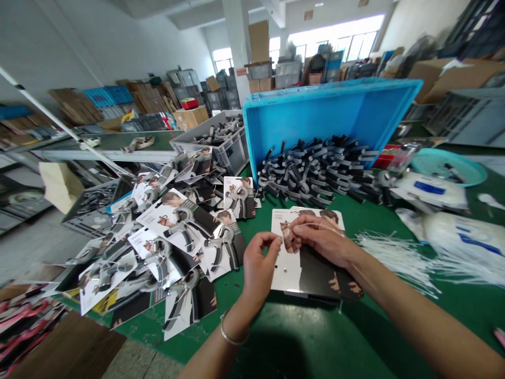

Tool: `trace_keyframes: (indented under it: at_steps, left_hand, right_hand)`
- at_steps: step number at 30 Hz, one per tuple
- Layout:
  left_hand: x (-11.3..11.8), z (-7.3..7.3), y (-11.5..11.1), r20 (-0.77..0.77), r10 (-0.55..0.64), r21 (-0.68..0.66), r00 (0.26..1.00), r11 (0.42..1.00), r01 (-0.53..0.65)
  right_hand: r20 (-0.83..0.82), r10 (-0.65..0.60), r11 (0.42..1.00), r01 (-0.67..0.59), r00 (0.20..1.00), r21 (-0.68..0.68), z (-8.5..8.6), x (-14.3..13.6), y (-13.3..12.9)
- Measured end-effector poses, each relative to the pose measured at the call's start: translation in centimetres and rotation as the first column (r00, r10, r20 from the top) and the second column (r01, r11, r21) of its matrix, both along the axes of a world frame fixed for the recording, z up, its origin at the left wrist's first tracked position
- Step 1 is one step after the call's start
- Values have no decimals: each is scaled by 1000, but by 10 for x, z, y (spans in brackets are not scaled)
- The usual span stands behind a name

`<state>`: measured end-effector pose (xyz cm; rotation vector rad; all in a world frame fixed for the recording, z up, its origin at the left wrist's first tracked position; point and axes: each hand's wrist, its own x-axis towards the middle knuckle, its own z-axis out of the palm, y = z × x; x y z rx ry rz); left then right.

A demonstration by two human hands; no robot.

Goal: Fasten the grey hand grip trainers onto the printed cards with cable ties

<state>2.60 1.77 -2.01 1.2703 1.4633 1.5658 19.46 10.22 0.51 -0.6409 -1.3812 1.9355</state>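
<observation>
In front of me a stack of printed backing cards (303,271) lies on the green table. My left hand (258,263) is at the cards' left edge, thumb and forefinger pressed together; whatever they pinch is too small to make out. Over the top card, my right hand (321,239) is closed in a pinch on a thin white cable tie (334,226), which runs back above its knuckles. Small punched holes show in the card. Left of the stack, several hand grip strengtheners (223,243) lie on similar cards.
A tipped blue crate (307,118) spills loose hand grip strengtheners (311,171) behind the cards. White cable ties (398,258) lie spread at right, beside plastic bags (465,237) and a turquoise tray (469,171). A grey crate (232,150) stands at back left. A person (315,71) is behind the blue crate.
</observation>
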Motion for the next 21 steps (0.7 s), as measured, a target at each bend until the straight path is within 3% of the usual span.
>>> trace_keyframes:
  at_steps: [4, 6, 7, 9, 11, 12, 17, 21]
  left_hand:
    - [0, -4, 0, -170, 52, 68, 984, 997, -41]
    - [-3, -6, 0, -153, 110, 11, 982, 994, -109]
    - [-6, -7, 0, -87, 85, -77, 993, 993, -92]
    - [-12, -8, -3, 157, -47, -262, 986, 961, 88]
    - [-21, -7, -10, 383, -130, -316, 915, 912, 262]
    - [-26, -7, -16, 442, -125, -312, 888, 907, 283]
    - [-45, -9, -41, 559, -37, -294, 828, 925, 240]
    - [-41, -26, -39, 602, -4, -234, 798, 955, 182]
  right_hand:
    - [-7, -133, 989, 133, 991, -60, -5, -1, -1]
    - [-1, -164, 986, 164, 986, -44, -5, -2, -1]
    - [-1, -182, 983, 182, 983, -32, -5, -2, -2]
    - [4, -222, 975, 222, 975, 13, -3, -2, -2]
    - [27, -266, 960, 262, 964, 99, 1, -1, -4]
    - [60, -276, 953, 265, 959, 150, 3, -2, -4]
    - [290, -222, 926, 107, 931, 363, 2, -6, -9]
    - [357, -223, 852, 4, 907, 523, -2, -8, -13]
